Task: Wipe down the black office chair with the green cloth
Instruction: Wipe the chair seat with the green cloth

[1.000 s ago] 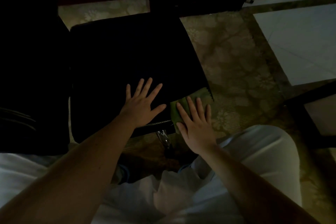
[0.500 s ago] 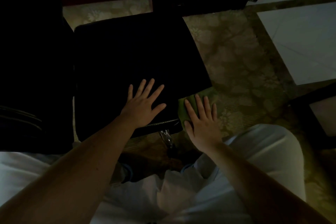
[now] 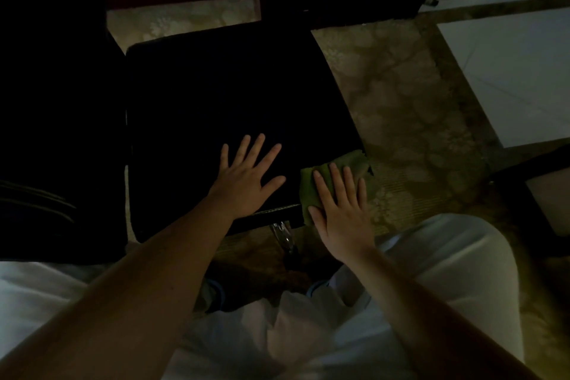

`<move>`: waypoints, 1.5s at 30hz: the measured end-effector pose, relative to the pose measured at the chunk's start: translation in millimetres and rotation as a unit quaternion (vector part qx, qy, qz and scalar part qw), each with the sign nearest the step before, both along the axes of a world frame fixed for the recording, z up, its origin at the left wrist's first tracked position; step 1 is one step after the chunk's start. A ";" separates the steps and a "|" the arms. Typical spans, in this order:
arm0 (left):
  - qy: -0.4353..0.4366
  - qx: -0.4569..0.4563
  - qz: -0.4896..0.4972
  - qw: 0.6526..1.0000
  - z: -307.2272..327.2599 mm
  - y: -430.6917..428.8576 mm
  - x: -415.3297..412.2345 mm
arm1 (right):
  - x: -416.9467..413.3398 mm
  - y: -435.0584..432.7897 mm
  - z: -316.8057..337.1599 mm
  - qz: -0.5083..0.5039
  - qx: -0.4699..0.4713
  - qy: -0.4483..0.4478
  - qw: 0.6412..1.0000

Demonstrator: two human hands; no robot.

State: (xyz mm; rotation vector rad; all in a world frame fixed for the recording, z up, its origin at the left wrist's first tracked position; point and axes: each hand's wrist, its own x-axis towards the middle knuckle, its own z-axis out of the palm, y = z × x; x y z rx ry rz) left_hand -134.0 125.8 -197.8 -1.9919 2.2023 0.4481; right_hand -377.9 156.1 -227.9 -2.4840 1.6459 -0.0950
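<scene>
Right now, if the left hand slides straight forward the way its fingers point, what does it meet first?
Only more of the black chair seat: the left hand lies flat on it, fingers pointing toward the far edge. Nothing shows in that line, though the seat is very dark.

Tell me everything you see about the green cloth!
The green cloth looks soft and crumpled, bunched rather than flat. It sits at the near right corner of the black chair seat, draping a little over the edge. The right hand lies flat on it, fingers spread, covering much of it. The dim light hides its texture.
</scene>
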 end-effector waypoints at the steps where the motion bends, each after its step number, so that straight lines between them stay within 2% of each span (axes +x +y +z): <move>1: 0.003 -0.001 0.001 1.000 -0.4 -0.1 -0.3 | -0.4 -0.5 -0.2 -0.013 0.005 -0.003 1.000; 4: 0.004 -0.009 0.005 1.000 -1.9 0.2 -2.0 | 4.9 1.4 1.7 -0.021 0.005 -0.002 1.000; 8: -0.019 -0.004 0.005 1.000 0.0 -0.3 -4.1 | 24.2 10.3 3.6 0.055 -0.009 0.013 0.998; 11: -0.012 -0.001 0.003 1.000 -0.5 -0.7 -3.3 | 21.9 7.0 1.7 0.056 -0.016 0.009 0.998; 18: 0.024 -0.005 0.009 1.000 -3.1 -2.4 -2.3 | 7.1 -7.0 4.6 -0.037 0.020 -0.013 0.999; 24: 0.014 0.000 0.005 1.000 -0.5 -1.0 -2.4 | 6.7 -13.2 5.8 -0.035 0.025 -0.021 0.999; 29: 0.015 0.021 -0.007 1.000 5.5 -2.1 1.3 | 2.7 -31.8 3.1 -0.132 0.050 -0.065 0.988; 36: -0.011 0.031 -0.005 0.999 9.7 -0.9 -1.0 | 16.5 -10.3 5.1 -0.011 0.016 -0.014 1.000; 38: -0.007 0.035 -0.006 0.999 10.6 -2.6 0.5 | 7.6 -16.0 4.3 -0.005 0.014 -0.015 1.000; 42: -0.002 0.046 0.009 0.999 15.1 -2.9 -5.3 | 0.4 -21.1 1.7 -0.089 0.034 -0.079 0.992; 45: -0.002 0.053 0.030 0.998 15.6 1.3 -12.9 | 4.3 -18.8 1.2 -0.121 0.057 -0.094 0.986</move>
